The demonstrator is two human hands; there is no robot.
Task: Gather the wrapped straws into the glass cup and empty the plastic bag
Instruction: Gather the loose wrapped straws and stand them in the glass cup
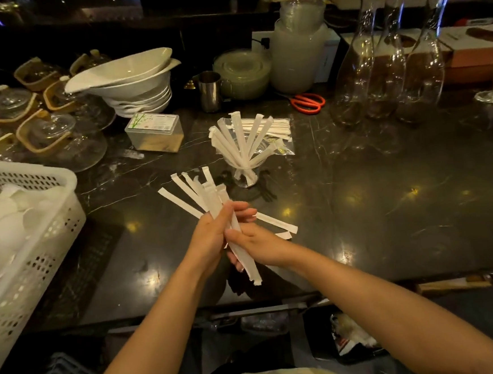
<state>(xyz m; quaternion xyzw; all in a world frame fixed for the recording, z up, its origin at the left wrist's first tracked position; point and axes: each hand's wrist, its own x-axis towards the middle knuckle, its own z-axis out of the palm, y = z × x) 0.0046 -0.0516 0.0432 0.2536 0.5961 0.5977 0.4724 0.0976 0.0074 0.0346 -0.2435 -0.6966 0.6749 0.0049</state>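
Note:
Both hands hold one fanned bundle of white paper-wrapped straws (201, 193) above the dark marble counter (388, 205). My left hand (211, 237) wraps its middle, and my right hand (255, 243) grips it lower down, thumb on top. The bundle's lower ends stick out below my hands. Behind them stands a small glass cup (247, 175) with several wrapped straws (240, 140) fanning out of it. A clear plastic bag (276, 134) lies flat just behind the cup, with more wrapped straws inside.
A white plastic basket (36, 233) of white dishes sits at the left edge. Stacked white bowls (137, 86), a toothpick box (155, 132), a steel cup (209, 91), red scissors (308, 103) and glass carafes (389, 66) line the back.

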